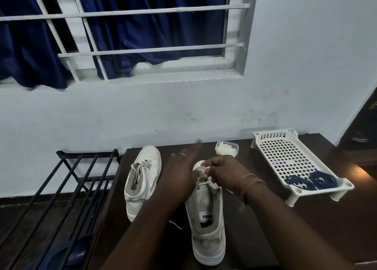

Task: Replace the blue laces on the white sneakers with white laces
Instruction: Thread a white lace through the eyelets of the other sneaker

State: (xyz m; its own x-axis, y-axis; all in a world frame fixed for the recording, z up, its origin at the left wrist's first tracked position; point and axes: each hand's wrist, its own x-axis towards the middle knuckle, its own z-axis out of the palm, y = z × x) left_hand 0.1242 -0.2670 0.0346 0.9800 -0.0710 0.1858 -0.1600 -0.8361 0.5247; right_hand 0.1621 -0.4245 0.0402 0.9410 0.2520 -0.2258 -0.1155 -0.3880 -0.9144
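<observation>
A pale blue-white wall (pixel 285 76) fills the background, scuffed with dark marks low down. Upper left, a window (pixel 142 71) with a white frame and white grille bars (pixel 126 12) is backed by a dark blue curtain (pixel 153 25). Below, a dark wooden table (pixel 306 229) stands against the wall; a black metal rack (pixel 67 180) stands beside it at left.

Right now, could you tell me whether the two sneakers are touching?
Apart. The head view shows dark table between the left sneaker and the right sneaker.
</observation>
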